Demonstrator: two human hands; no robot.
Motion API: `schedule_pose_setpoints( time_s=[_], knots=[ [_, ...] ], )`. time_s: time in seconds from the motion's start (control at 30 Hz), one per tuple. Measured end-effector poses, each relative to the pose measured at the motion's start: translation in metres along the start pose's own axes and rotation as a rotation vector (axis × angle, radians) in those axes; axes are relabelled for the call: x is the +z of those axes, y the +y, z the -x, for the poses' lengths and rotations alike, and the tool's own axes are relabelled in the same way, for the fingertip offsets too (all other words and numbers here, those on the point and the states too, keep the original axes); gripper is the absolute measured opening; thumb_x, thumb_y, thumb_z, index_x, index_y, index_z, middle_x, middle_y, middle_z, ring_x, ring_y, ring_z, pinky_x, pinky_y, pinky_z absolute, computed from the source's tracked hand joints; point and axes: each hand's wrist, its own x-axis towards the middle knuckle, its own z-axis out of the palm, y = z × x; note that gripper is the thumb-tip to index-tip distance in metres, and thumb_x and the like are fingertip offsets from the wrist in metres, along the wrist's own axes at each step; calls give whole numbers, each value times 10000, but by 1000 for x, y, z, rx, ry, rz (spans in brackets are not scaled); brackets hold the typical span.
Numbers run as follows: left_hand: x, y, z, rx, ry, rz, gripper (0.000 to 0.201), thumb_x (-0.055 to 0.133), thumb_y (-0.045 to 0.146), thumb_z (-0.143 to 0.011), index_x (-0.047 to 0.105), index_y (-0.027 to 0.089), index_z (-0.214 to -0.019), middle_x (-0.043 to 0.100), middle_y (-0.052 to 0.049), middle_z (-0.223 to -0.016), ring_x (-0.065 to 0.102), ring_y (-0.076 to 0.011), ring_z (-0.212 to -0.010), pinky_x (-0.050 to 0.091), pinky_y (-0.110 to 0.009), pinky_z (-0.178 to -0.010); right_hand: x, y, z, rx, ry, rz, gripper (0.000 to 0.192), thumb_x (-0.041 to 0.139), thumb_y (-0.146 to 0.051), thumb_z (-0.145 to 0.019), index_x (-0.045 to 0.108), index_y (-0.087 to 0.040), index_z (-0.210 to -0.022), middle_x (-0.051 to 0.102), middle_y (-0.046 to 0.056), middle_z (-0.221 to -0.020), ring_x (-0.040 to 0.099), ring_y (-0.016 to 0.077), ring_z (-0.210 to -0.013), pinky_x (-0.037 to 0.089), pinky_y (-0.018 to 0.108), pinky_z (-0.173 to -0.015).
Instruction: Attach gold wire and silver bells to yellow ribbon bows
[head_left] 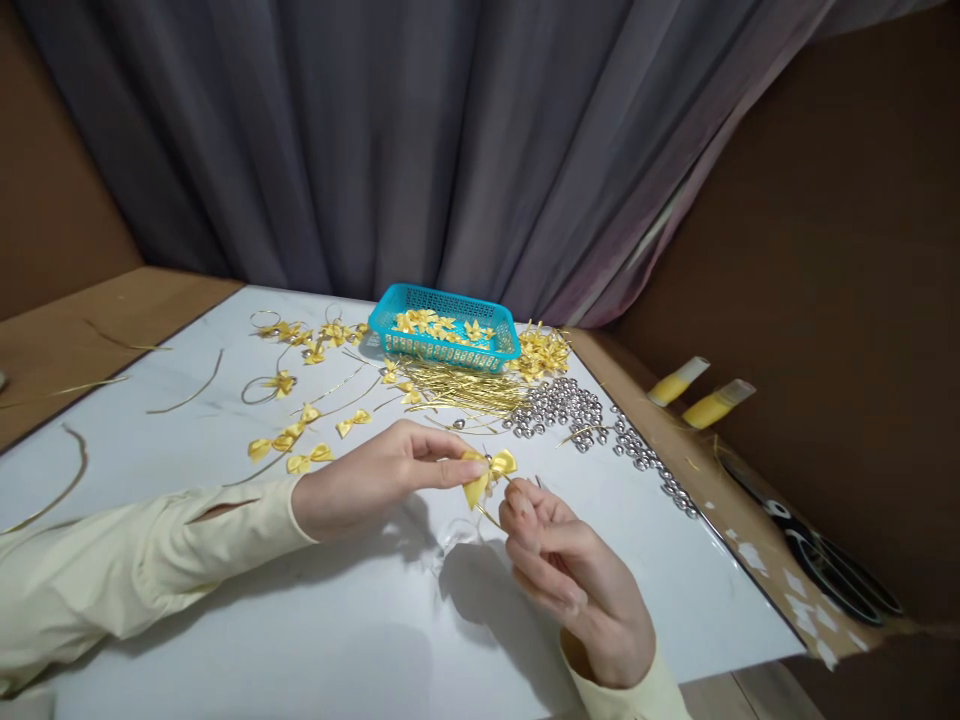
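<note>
Between the thumb and fingers of my left hand (420, 462) is a yellow satin ribbon bow (504, 463), held over the white board. My right hand (574, 560) is closed in a pinch on a thin gold cord (489, 516) that runs at the bow; its exact path through the bow is hidden by the fingers. A small silver bead seems to sit at the bow's middle. Left of my left hand lie loose yellow bows (309, 458). Beyond my hands are a bundle of gold cords (457, 388) and many silver beads (562, 408).
A blue plastic basket (448, 355) with yellow bows inside stands at the back, a pile of bows (544, 352) beside it. Black-handled scissors (832, 575) and two yellow-filled tubes (679, 381) lie on the right edge. Cord rings with bows (279, 385) are at the back left.
</note>
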Motion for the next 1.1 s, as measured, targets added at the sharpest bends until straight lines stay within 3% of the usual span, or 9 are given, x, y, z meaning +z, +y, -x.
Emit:
schedule_pose_setpoints(
  time_s=[0.27, 0.33, 0.4, 0.5, 0.57, 0.67, 0.77, 0.93, 1.1],
  knots=[
    [2, -4, 0, -75, -43, 287, 166, 600, 229, -834, 659, 155, -697, 600, 29, -690, 494, -94, -693, 358, -210, -689, 2, 3, 0, -103, 10, 93, 162, 659, -260, -761, 538, -152, -753, 516, -59, -526, 259, 4, -330, 203, 127, -328],
    [1, -3, 1, -79, -53, 259, 186, 595, 250, -838, 648, 154, -688, 592, 31, -675, 491, -94, -670, 361, -213, -670, 4, 3, 2, -120, 69, 195, 197, 650, -307, -776, 534, -152, -743, 526, -43, -564, 278, 13, -348, 208, 145, -332],
    [1, -2, 1, -70, -44, 144, 190, 587, 282, -846, 652, 153, -722, 603, 20, -698, 506, -106, -677, 372, -225, -664, 6, 2, 6, -190, 212, 363, 215, 616, -359, -810, 552, -157, -775, 505, -38, -581, 311, 31, -375, 219, 160, -338],
    [1, 0, 2, 9, -2, -169, 212, 575, 312, -851, 652, 146, -745, 620, -9, -747, 530, -138, -724, 390, -259, -692, 8, 0, 13, -549, 544, 782, 173, 549, -340, -872, 569, -173, -834, 532, -6, -678, 413, 70, -484, 298, 183, -393],
    [1, -1, 2, 115, 51, -359, 222, 570, 309, -853, 642, 148, -718, 622, -28, -804, 537, -163, -812, 395, -284, -760, 10, -4, 16, -853, 626, 1180, 114, 513, -259, -901, 549, -175, -835, 555, 15, -745, 469, 89, -571, 349, 198, -474],
    [2, -2, 3, 278, 103, -563, 210, 565, 269, -860, 640, 156, -700, 620, -45, -868, 492, -198, -1001, 360, -320, -899, 11, -13, 12, -1068, 426, 1778, 163, 466, -252, -932, 508, -164, -801, 530, 13, -667, 469, 107, -580, 339, 217, -512],
    [4, -1, 4, 329, 71, -706, 189, 546, 234, -879, 654, 167, -740, 635, -41, -836, 447, -211, -1067, 327, -357, -949, 8, -22, 2, -1023, 240, 2067, 299, 391, -327, -961, 483, -161, -730, 504, 16, -615, 432, 114, -546, 303, 228, -486],
    [6, 2, 5, 325, 52, -731, 161, 558, 218, -874, 671, 170, -769, 636, -42, -823, 454, -210, -1043, 333, -370, -940, 1, -22, -9, -911, 35, 1920, 302, 367, -221, -966, 422, -177, -672, 444, -13, -589, 401, 100, -529, 281, 218, -488],
    [3, 2, 4, 297, -3, -657, 146, 574, 177, -849, 653, 145, -730, 603, -43, -794, 489, -188, -955, 395, -319, -863, -4, -12, -10, -970, 2, 1830, 292, 405, -105, -917, 337, -196, -648, 333, -40, -568, 313, 99, -504, 215, 246, -481]
  ],
)
